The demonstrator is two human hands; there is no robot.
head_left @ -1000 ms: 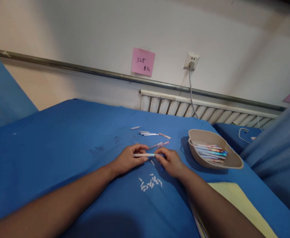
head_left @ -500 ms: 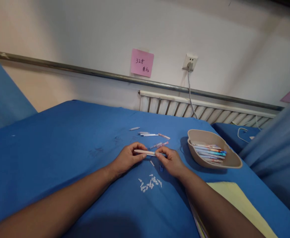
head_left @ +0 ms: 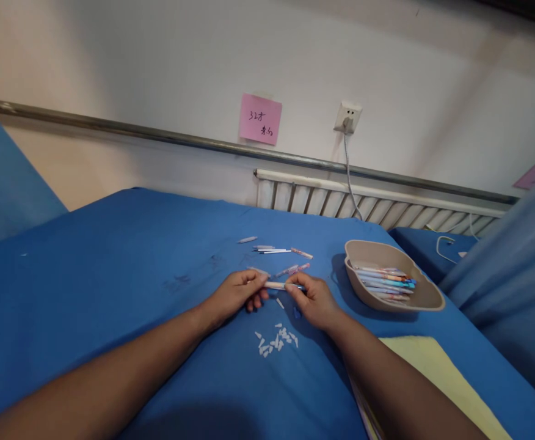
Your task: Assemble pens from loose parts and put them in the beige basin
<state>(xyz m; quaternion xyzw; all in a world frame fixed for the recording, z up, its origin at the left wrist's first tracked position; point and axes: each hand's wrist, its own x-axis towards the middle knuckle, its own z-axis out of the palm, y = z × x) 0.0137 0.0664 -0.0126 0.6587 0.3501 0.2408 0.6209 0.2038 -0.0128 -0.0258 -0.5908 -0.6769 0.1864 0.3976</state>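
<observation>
Between my two hands a light-coloured pen (head_left: 275, 285) is held roughly level, just above the blue cloth. My left hand (head_left: 240, 289) is closed on its left end, fingertips pinching it. My right hand (head_left: 312, 297) grips the right end, where a bluish part shows past the fingers. Just below the pen lies a small white piece (head_left: 280, 303), with a small dark blue piece (head_left: 297, 313) beside my right hand. Nearer me is a loose pile of small white tips (head_left: 278, 341). Behind my hands are pink-patterned pen parts (head_left: 294, 269) and thin white refills (head_left: 274, 251).
A beige basket (head_left: 354, 247) with several pens (head_left: 386, 282) stands to the right. Yellow paper (head_left: 425, 360) lies under my right forearm. At the back are a radiator (head_left: 308, 194), a metal rail (head_left: 180, 140) and a socket with a plugged cable (head_left: 347, 116). Blue curtains (head_left: 519, 263) hang at the sides.
My left hand has shifted its hold: the thumb and fingers now cover the pen's left end, which stuck out before. My right hand keeps its grip.
</observation>
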